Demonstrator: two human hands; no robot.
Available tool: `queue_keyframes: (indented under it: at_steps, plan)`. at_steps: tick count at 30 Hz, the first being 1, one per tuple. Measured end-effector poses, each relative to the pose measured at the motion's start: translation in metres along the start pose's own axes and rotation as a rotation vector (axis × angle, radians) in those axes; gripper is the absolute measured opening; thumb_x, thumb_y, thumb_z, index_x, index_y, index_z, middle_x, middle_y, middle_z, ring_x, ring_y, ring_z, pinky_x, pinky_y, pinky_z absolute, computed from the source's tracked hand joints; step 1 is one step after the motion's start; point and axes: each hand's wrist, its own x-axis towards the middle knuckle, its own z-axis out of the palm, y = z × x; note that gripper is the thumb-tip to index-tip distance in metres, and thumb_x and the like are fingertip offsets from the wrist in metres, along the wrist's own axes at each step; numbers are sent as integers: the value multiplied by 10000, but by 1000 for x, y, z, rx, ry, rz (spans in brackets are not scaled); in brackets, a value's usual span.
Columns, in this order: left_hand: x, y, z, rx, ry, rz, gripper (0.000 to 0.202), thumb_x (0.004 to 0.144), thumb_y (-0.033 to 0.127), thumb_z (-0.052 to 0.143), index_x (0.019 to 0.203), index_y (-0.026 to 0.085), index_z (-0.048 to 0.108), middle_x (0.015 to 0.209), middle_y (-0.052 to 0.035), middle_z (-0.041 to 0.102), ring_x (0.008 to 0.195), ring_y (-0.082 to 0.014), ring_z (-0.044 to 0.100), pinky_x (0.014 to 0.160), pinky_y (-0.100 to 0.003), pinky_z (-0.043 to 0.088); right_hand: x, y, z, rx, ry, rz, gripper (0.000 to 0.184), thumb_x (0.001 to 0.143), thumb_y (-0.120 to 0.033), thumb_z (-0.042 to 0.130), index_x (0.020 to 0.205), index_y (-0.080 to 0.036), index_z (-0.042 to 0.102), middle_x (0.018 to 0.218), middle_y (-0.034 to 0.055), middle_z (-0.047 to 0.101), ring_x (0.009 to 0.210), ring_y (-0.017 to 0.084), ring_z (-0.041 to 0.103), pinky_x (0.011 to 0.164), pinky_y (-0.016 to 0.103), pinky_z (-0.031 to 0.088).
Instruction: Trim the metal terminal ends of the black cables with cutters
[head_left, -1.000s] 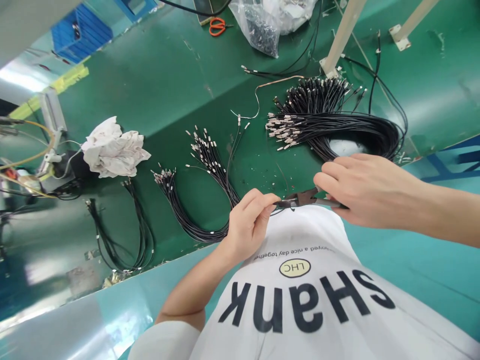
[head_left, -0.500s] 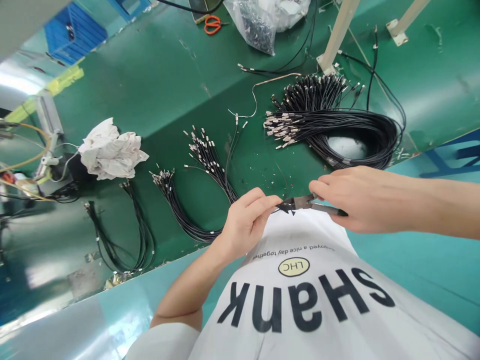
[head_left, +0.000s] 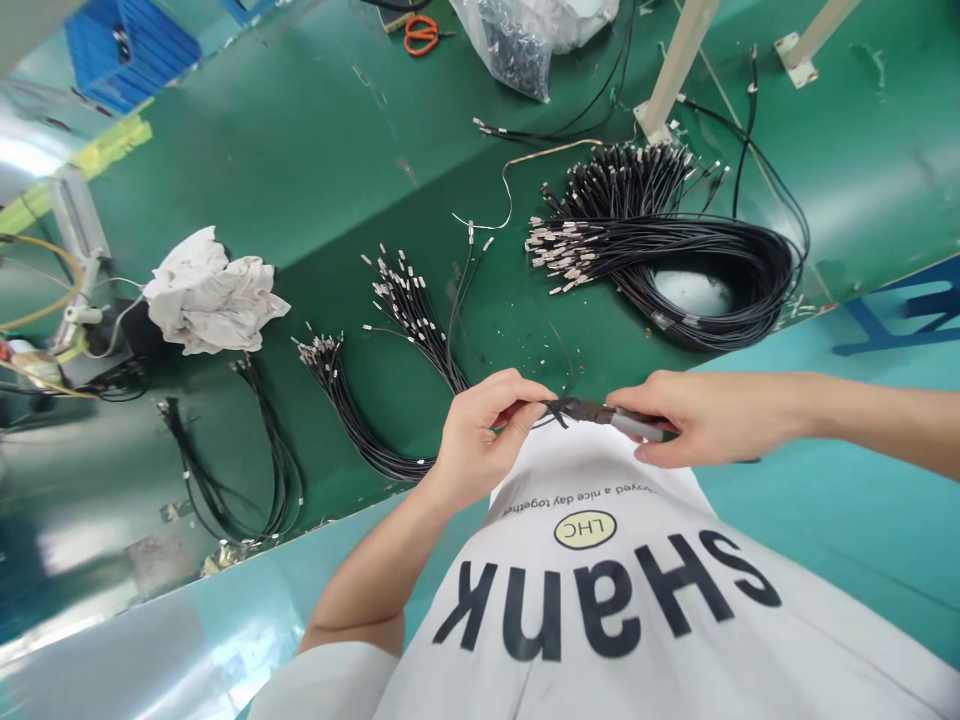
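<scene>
My right hand [head_left: 694, 412] is wrapped round a pair of pliers [head_left: 594, 411], its handles squeezed together. The jaws point left and meet thin black cable ends [head_left: 557, 412] just beyond my left fingertips. With thumb and forefinger, my left hand [head_left: 484, 430] pinches this cable close to the jaws. What exactly lies between the jaws is too small to tell. Behind my left hand, a bundle of black cables [head_left: 352, 425] with metal-tipped ends curves across the green bench. Two loose cable ends [head_left: 470, 262] stand apart from that bundle.
A large coil of black cables [head_left: 720, 240] lies at the right below a metal post [head_left: 675, 75]. On the left are a white cloth [head_left: 214, 295] and a smaller cable bundle [head_left: 281, 460]. Orange scissors [head_left: 421, 36] and a plastic bag [head_left: 517, 45] sit at the back.
The handles of the pliers have closed in my right hand, and the jaws have come together by the cable ends. My left hand still pinches the cable.
</scene>
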Motion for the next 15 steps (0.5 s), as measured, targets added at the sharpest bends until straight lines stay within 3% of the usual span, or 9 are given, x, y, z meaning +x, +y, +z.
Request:
queue_keyframes:
  at_steps: [2, 4, 9, 15]
  plan:
    - [1, -1, 1, -14, 8, -40, 164, 931, 101, 598, 940, 188, 736, 737, -10, 627, 625, -106, 536, 521, -226, 407, 4, 3, 1, 142, -58, -80, 185, 858, -276, 571, 799, -241, 399, 703, -62, 435, 586, 110, 387, 519, 249, 313]
    - [2, -1, 1, -25, 8, -76, 150, 928, 110, 601, 922, 184, 732, 765, -18, 653, 653, -112, 556, 544, -229, 423, 6, 4, 5, 81, 8, -67, 162, 862, -269, 559, 820, -242, 405, 704, -63, 447, 583, 113, 393, 527, 255, 303]
    - [3, 0, 3, -63, -5, -102, 121, 911, 110, 626, 944, 176, 722, 788, -9, 646, 653, -96, 549, 535, -206, 415, 2, 4, 15, -549, 385, 19, 58, 877, -230, 503, 925, -206, 482, 796, 17, 573, 665, 180, 519, 588, 308, 260]
    - [6, 2, 2, -66, -96, -140, 117, 921, 121, 607, 935, 170, 712, 777, -7, 613, 625, -91, 527, 512, -209, 391, 3, 12, 16, -959, 523, -63, 54, 871, -156, 495, 901, -171, 537, 765, 44, 562, 641, 211, 531, 599, 330, 218]
